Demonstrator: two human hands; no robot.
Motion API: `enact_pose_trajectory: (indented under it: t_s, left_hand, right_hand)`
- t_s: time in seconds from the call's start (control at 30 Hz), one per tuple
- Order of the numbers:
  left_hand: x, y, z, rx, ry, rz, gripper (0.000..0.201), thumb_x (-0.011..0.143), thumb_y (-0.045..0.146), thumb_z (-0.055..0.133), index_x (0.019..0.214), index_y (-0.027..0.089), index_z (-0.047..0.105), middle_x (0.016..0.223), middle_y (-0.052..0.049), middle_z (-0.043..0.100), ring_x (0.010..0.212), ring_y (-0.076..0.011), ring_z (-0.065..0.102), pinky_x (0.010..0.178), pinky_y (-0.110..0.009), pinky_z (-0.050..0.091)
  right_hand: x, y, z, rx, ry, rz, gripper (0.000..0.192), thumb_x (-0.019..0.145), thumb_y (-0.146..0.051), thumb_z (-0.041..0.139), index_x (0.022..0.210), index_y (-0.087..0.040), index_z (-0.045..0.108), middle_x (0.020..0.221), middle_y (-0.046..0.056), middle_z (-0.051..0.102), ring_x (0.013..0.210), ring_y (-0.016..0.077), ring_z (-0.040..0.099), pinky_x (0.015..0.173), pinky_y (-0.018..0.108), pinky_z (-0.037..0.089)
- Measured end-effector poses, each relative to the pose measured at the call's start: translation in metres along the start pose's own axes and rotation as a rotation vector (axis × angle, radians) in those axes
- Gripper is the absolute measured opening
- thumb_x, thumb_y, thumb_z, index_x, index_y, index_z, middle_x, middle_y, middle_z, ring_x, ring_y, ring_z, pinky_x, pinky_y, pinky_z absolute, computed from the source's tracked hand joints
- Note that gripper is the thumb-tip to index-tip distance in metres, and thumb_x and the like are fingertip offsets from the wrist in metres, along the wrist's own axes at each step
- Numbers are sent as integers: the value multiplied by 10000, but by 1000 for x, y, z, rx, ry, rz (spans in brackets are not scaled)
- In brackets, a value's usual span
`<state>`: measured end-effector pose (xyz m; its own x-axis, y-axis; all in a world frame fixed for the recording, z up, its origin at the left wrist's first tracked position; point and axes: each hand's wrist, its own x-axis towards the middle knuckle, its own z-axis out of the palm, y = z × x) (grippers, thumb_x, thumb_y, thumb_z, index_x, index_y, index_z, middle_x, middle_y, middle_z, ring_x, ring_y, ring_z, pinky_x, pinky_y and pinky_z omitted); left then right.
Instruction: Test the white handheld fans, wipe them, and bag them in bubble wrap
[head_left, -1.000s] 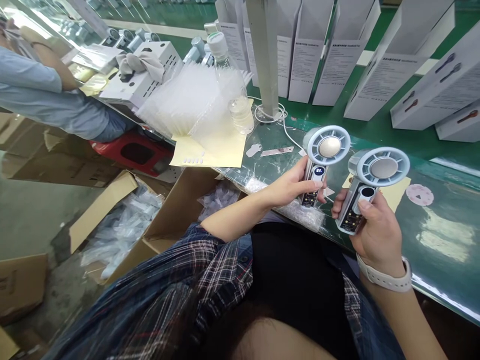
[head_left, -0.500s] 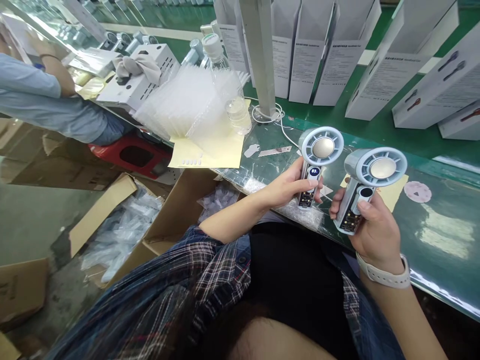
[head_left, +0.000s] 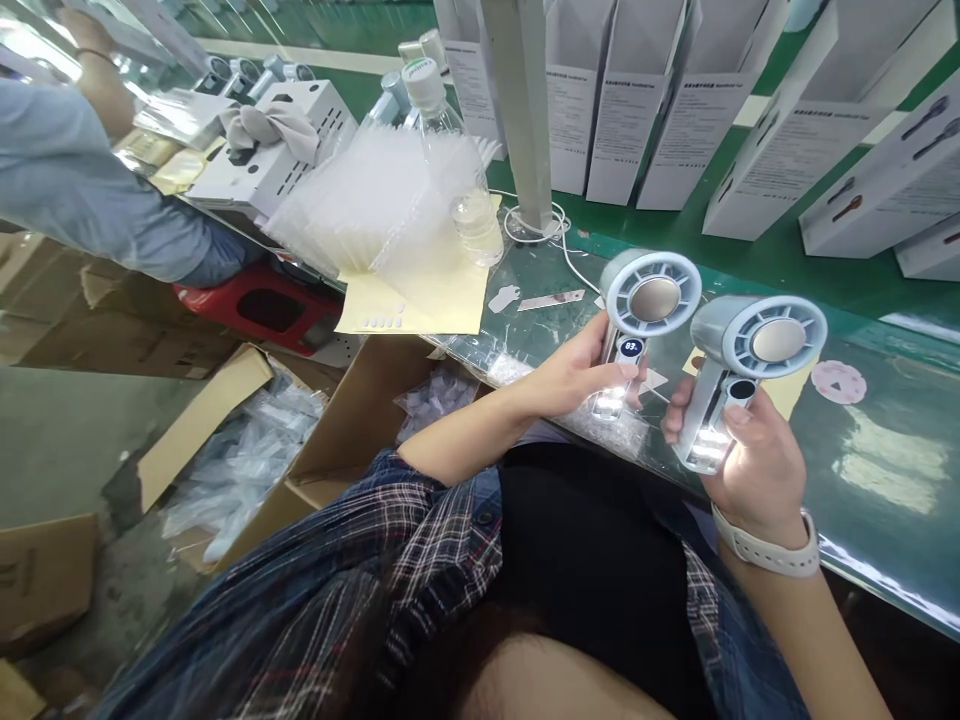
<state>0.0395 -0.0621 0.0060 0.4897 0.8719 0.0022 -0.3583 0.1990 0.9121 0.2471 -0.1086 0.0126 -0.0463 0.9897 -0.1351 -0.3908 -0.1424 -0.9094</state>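
In the head view, two handheld fans are held upright side by side above the near edge of the green bench (head_left: 885, 470). The left fan (head_left: 639, 318) is gripped by its handle in the left hand (head_left: 577, 372), the grip closed, thumb on the front below a lit display. The right fan (head_left: 739, 372) is clasped likewise in the right hand (head_left: 750, 465), thumb laid across its handle. A water bottle (head_left: 457, 165) and white cartons (head_left: 622, 100) are seen behind.
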Motion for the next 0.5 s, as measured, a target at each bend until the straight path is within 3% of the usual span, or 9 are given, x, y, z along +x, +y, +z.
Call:
enact_pose_trajectory:
  t_s: [0.13, 0.3, 0.5]
  left_hand:
    - [0, -1, -2, 21, 54, -21, 643, 865, 581, 865, 1203, 247, 432, 1007, -12, 660, 775, -193, 705, 794, -425, 584]
    - [-2, 2, 0, -62, -65, 18, 648, 833, 504, 910, 1151, 251, 406, 1058, -11, 631, 818, -181, 711, 825, -427, 603]
    - [1, -2, -4, -10, -78, 65, 605, 886, 471, 879, 1185, 239, 406, 1082, -3, 640, 853, -178, 733, 873, -447, 624]
  right_hand:
    - [3, 0, 1, -8, 59, -4, 390, 825, -464, 845, 1118, -218, 767, 945, 43, 740, 712, 181, 674, 571, 293, 571]
    - [3, -2, -2, 43, 75, 44, 445, 789, -491, 840, 1138, -223, 781, 945, 51, 748, 717, 194, 671, 568, 309, 569]
    - [1, -4, -2, 28, 71, 31, 420, 808, -484, 837, 1127, -231, 736, 892, 46, 754, 661, 188, 663, 531, 293, 553]
